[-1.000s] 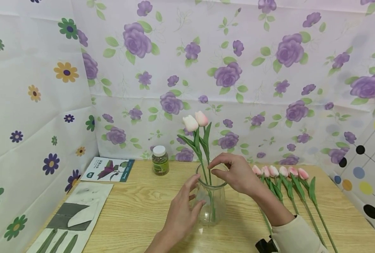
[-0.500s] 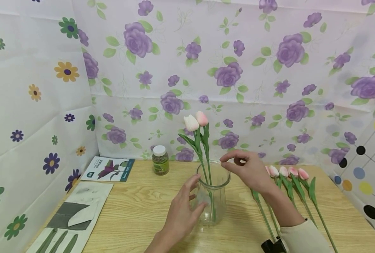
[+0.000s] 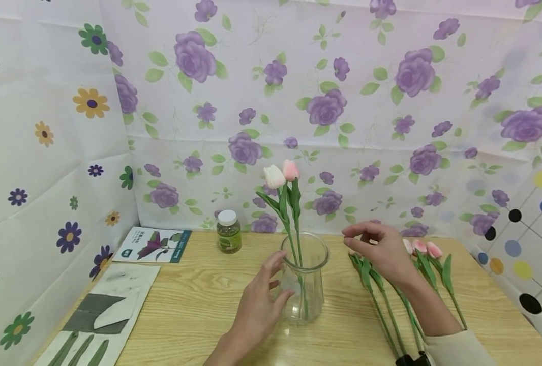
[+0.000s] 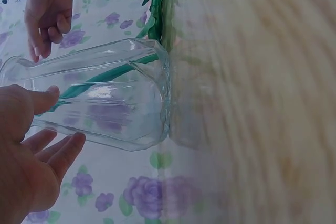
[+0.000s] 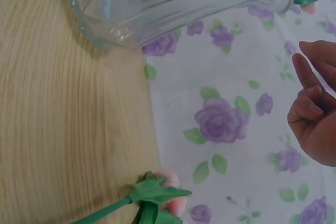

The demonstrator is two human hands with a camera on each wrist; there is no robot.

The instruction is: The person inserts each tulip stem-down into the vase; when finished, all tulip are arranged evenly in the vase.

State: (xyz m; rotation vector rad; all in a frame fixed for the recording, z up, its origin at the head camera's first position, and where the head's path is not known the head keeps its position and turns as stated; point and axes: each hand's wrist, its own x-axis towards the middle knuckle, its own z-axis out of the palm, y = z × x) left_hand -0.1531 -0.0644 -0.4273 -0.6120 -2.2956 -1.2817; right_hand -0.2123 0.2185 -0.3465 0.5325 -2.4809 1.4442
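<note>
A clear glass vase (image 3: 315,300) stands upright on the table, holding a white tulip (image 3: 274,177) and a pink tulip (image 3: 291,171) that lean left. My left hand (image 3: 261,302) rests at the vase's left side, thumb and fingers spread along the glass. In the left wrist view its fingertips (image 4: 77,139) lie by the glass edge. My right hand (image 3: 383,254) is in the air right of the vase, fingers loosely bent, holding nothing. It partly hides the row of pink tulips (image 3: 419,246) lying on the table, their stems toward me.
A jar with a white lid (image 3: 229,233) stands behind and left of the vase. A booklet (image 3: 152,245) lies at the back left corner, with a grey-and-white printed sheet (image 3: 101,310) nearer me. Flowered cloth (image 3: 252,101) hangs behind the wooden table (image 3: 193,305).
My right hand has let go of the pink tulip's stem and moved right, away from the vase rim toward the lying tulips. The left hand has stayed at the vase.
</note>
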